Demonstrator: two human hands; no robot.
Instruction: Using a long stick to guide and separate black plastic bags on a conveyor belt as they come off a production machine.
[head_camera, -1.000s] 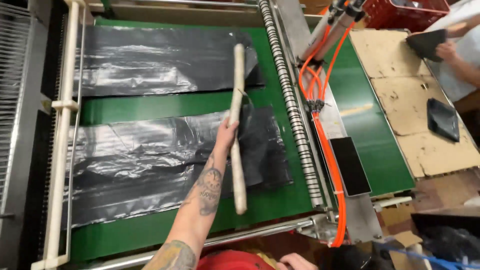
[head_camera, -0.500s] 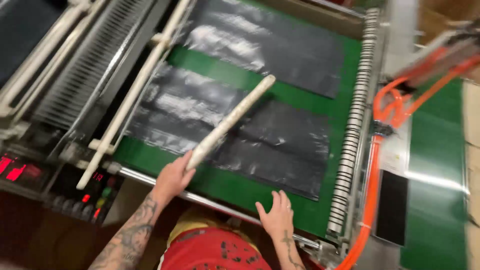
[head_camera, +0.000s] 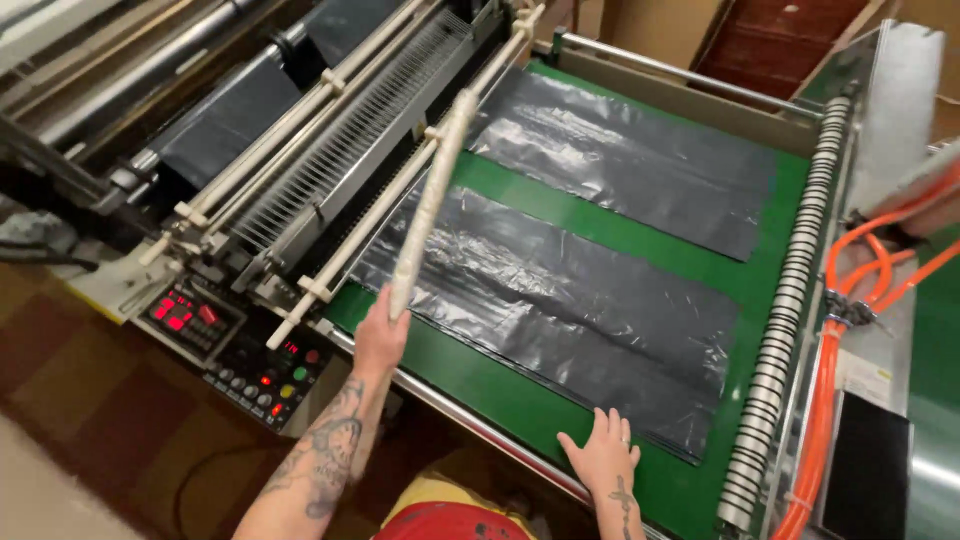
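Up close, the fingers of the left hand (head_camera: 380, 335) are curled tight around the bottom end of a long pale stick (head_camera: 430, 200) — the stick points up and away, and lies slanted over the white rails (head_camera: 340, 250) at the left edge of the green belt (head_camera: 520, 395). Its far tip is up near the top of the rails. The right hand (head_camera: 603, 458) is flat with its fingers spread apart, holding nothing; it rests on the near edge of the belt, with its fingertips touching the near black plastic sheet (head_camera: 560, 300), or just beside it. That sheet lies flat and shiny on the belt. A second black plastic sheet (head_camera: 630, 155) lies farther back, with a strip of green between the two. Left of the stick hand is a control panel (head_camera: 225, 345) with red lit numbers and small buttons. On the right side runs a long coiled roller (head_camera: 790, 310), and past it some orange hoses (head_camera: 840, 400)
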